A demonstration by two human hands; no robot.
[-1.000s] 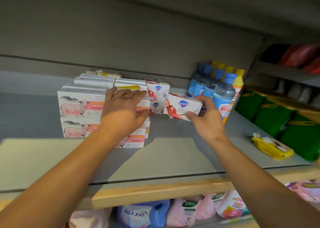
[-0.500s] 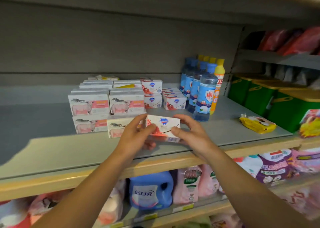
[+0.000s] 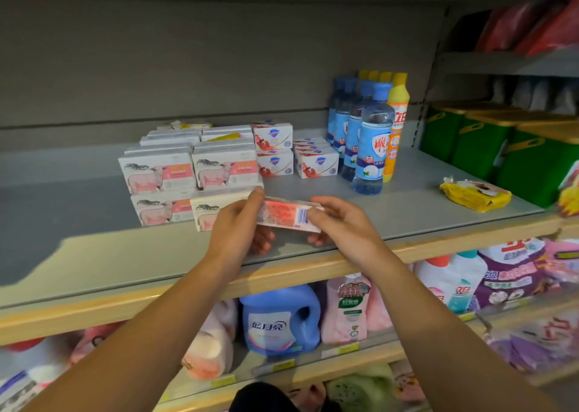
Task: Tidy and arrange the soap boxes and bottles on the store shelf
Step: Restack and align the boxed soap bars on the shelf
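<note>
Pinching one soap box (image 3: 289,212) at both ends: left hand (image 3: 238,223) with thumb on top and fingers (image 3: 263,239) curled beneath, right hand (image 3: 341,223) with thumb at the barcode end and fingers under the box. Held just above the front part of the grey shelf (image 3: 94,255), printed red panel turned up, apart from the shelf surface.

Just behind the left hand, sheep-print soap boxes (image 3: 156,176): four fronts visible, stacked two high in two columns, more rows behind, exact count hard to tell; the lower right one partly hidden by the left hand. To their right, white shield-logo soap boxes (image 3: 274,148): two stacked, then a lower row (image 3: 316,164) running back, about four. Further right, blue-capped bottles (image 3: 371,148), four in a line front to back, touching yellow-capped bottles (image 3: 396,123), four caps showing. Well apart at the right, one yellow packet (image 3: 474,194) lying flat near the edge.

Open shelf surface in front of and left of the boxes, and between bottles and packet. Wooden front edge (image 3: 313,269) directly below the hands. Green bins (image 3: 488,142) past the shelf's right end. Below, a blue detergent jug (image 3: 279,317) and pink refill pouches (image 3: 347,311).
</note>
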